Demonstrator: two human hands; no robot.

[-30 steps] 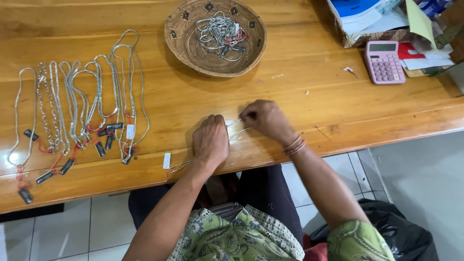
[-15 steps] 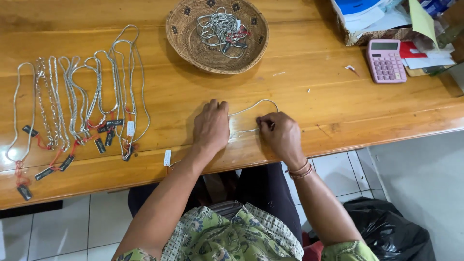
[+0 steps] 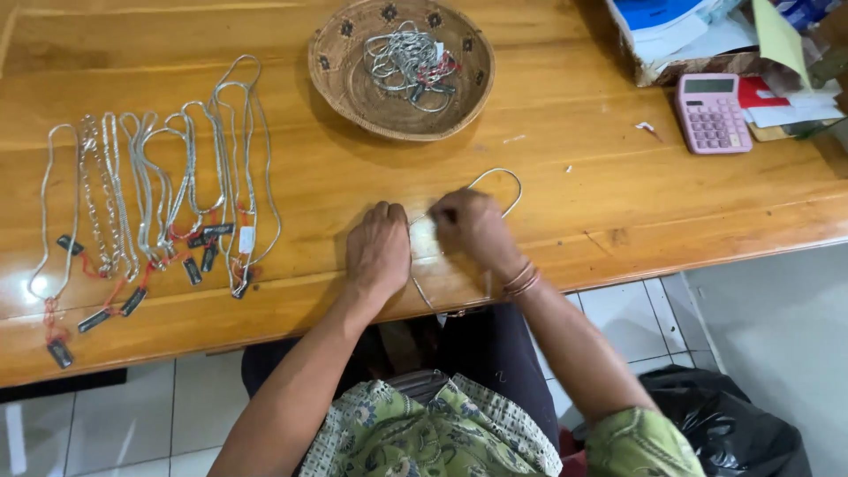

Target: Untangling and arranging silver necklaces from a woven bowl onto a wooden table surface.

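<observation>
Fingers of the right hand [image 3: 473, 228] pinch a silver chain [image 3: 505, 181]; left hand [image 3: 378, 250] presses it flat on the desk [image 3: 574, 203]

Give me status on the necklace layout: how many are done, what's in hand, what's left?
Done: a row of silver chains with tags lies side by side on the wooden table, roughly eight; an exact count is hard. In hand: the left hand and right hand are on one thin chain looped at the table edge. Left: a tangled pile of chains in the woven basket.
</observation>
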